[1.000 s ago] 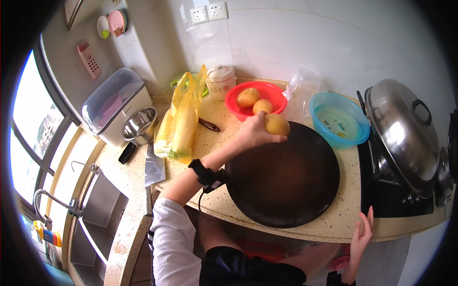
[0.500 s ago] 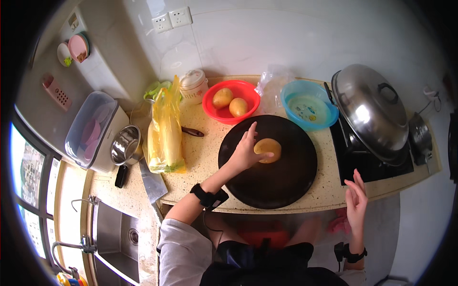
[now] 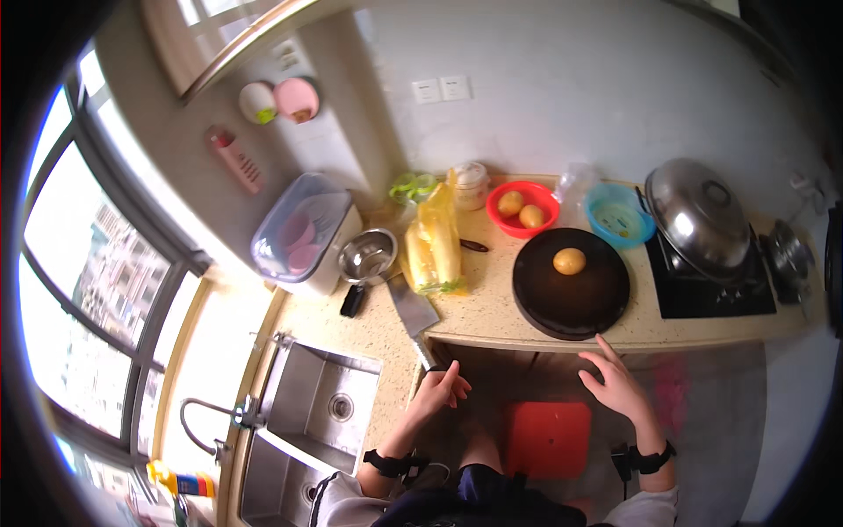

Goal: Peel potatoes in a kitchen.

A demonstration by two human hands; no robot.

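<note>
- far left, there's a bright window (image 3: 97, 228), and near it a curved tap (image 3: 195, 418) reaches toward a steel double sink (image 3: 307, 386)
- behind the sink is a dish box (image 3: 303, 233) with a see-through lid, pinkish stuff showing inside, and a shiny steel pot (image 3: 369, 253) right beside it
- next is a cleaver (image 3: 413, 306), blade flat on the counter, handle pointing back toward the person
- left hand (image 3: 442, 392) is right at the end of that handle, fingers loosely curled. honestly can't tell if it's gripping it or just next to it
- yellow plastic bag (image 3: 432, 250) stands behind the blade, something long and pale showing through
- then a red bowl (image 3: 518, 232) with two potatoes (image 3: 531, 216) in it, side by side
- big black round board (image 3: 562, 306) in front of the bowl, one lone potato (image 3: 570, 261) sitting on its back half, no hand on it
- right hand (image 3: 615, 391) is open and holding nothing, fingers spread, index tip up near the board's front edge
- blue basin (image 3: 617, 240) behind the board, then a domed steel lid (image 3: 694, 211) tilted over the black stove (image 3: 716, 300)
</note>
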